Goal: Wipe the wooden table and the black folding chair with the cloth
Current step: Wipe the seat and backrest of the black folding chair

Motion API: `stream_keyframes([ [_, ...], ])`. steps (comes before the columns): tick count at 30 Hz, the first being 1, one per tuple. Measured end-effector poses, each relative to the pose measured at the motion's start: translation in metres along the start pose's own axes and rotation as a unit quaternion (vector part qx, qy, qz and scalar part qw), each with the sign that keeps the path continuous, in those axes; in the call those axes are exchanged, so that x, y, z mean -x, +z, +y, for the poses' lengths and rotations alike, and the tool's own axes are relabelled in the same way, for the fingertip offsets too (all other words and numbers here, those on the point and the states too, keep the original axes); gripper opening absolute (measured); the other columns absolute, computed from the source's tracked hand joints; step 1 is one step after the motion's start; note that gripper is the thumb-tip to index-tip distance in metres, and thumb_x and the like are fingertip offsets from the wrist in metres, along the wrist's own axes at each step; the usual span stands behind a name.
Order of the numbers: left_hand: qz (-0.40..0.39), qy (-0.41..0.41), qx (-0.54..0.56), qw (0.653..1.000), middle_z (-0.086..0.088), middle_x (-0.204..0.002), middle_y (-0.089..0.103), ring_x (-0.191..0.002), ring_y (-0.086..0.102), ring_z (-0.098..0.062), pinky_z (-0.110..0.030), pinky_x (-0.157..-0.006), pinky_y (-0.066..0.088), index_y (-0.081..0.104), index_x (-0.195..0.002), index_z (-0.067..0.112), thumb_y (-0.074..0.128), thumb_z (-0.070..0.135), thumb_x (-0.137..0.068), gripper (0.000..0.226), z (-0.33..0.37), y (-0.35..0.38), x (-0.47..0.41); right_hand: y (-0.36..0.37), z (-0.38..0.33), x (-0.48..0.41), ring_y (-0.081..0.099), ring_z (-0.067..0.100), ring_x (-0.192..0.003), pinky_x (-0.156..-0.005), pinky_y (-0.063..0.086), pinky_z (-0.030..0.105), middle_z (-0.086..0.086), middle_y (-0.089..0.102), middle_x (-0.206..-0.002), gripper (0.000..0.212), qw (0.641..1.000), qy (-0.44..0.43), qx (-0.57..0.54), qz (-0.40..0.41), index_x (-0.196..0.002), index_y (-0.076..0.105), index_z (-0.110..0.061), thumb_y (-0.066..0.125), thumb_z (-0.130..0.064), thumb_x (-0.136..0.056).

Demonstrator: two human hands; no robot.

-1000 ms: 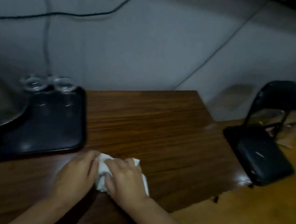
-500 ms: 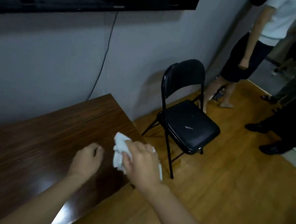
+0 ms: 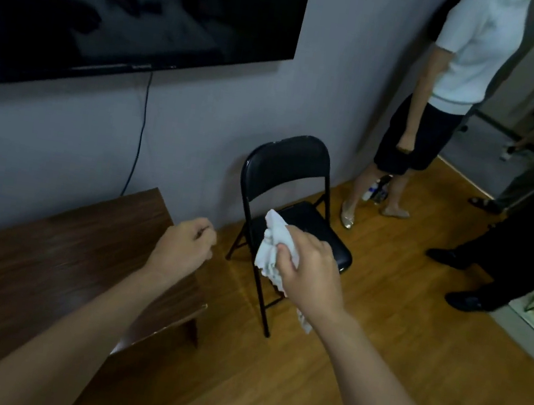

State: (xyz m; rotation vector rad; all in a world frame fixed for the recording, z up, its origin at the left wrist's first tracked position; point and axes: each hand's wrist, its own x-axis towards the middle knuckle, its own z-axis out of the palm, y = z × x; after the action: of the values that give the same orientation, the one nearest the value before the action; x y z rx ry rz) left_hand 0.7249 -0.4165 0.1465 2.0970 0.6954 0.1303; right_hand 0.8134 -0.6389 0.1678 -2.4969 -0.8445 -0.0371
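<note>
My right hand (image 3: 312, 275) grips a crumpled white cloth (image 3: 271, 244) in the air, just in front of the black folding chair (image 3: 286, 170). The cloth and hand cover part of the chair's seat (image 3: 323, 231). The chair stands against the grey wall, to the right of the dark wooden table (image 3: 52, 260). My left hand (image 3: 182, 247) hovers over the table's right end, fingers curled into a loose fist with nothing in them.
A large dark screen (image 3: 126, 1) hangs on the wall above the table, a cable (image 3: 140, 135) dropping from it. A person in a white top (image 3: 448, 90) stands behind the chair; other people's legs and shoes (image 3: 473, 295) are at the right. The floor is wood.
Both hands lifted off the table. My right hand carried the cloth rightward to the chair; my left hand let go and curled shut. The view swung from the table to the chair.
</note>
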Motion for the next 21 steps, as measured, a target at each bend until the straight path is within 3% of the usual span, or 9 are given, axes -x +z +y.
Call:
stream_keyframes([
  [4,0.015,0.029,0.001,0.999,0.008,-0.068,0.071,-0.059,0.064,-0.002,-0.036,-0.065,0.058,0.063,-0.078,0.031,0.046,0.031,-0.096,0.024,0.037,0.008,-0.006,-0.026,0.014,-0.013,0.058,0.017,-0.107,-0.09,0.05,0.039,-0.006,0.066,-0.121,0.04,1.0,-0.014,-0.005,-0.005,-0.138,0.056,-0.026,0.04,-0.037,-0.103],
  [10,0.027,0.015,0.043,0.999,0.005,-0.069,0.071,-0.064,0.067,-0.01,-0.043,-0.071,0.061,0.065,-0.082,0.029,0.047,0.029,-0.097,0.024,0.065,0.032,-0.046,-0.035,0.046,-0.05,0.058,0.019,-0.105,-0.088,0.051,0.04,-0.005,0.067,-0.115,0.036,1.0,-0.016,-0.022,-0.015,-0.136,0.058,-0.023,0.046,-0.034,-0.104],
  [21,0.034,0.014,0.081,0.996,0.007,-0.072,0.071,-0.064,0.066,-0.003,-0.037,-0.069,0.06,0.064,-0.087,0.035,0.045,0.035,-0.097,0.022,0.11,0.105,-0.191,-0.06,0.14,-0.192,0.059,0.02,-0.112,-0.093,0.051,0.041,-0.002,0.067,-0.125,0.042,0.998,-0.051,-0.019,-0.042,-0.145,0.054,-0.022,0.049,-0.029,-0.104],
])
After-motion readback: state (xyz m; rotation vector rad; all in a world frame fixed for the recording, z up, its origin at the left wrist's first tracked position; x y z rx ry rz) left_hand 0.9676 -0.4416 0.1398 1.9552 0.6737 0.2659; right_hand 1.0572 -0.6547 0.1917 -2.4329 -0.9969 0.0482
